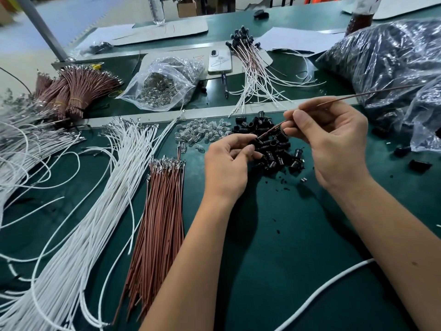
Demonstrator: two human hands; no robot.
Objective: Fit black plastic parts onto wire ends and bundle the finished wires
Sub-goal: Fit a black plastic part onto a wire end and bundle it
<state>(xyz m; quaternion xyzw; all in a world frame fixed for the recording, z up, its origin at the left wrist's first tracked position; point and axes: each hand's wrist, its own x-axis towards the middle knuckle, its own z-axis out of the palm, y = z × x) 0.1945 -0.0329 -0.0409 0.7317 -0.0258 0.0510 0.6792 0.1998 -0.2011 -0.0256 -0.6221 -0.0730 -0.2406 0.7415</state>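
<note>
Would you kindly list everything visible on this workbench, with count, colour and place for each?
loose brown wires: one pile, brown, near centre-left
loose white wires: one large pile, white, left
tied brown bundles: several, brown, far left
clear bulbs: small heap, clear, centre
bag of bulbs: one, clear plastic, behind the heap
black plastic parts: heap, black, under the hands
finished wires: one fan, white and brown with black ends, far centre
phone: one, white, far centre
large bag: one, clear over dark parts, right
left hand: pinches one black part
right hand: pinches one brown wire
</note>
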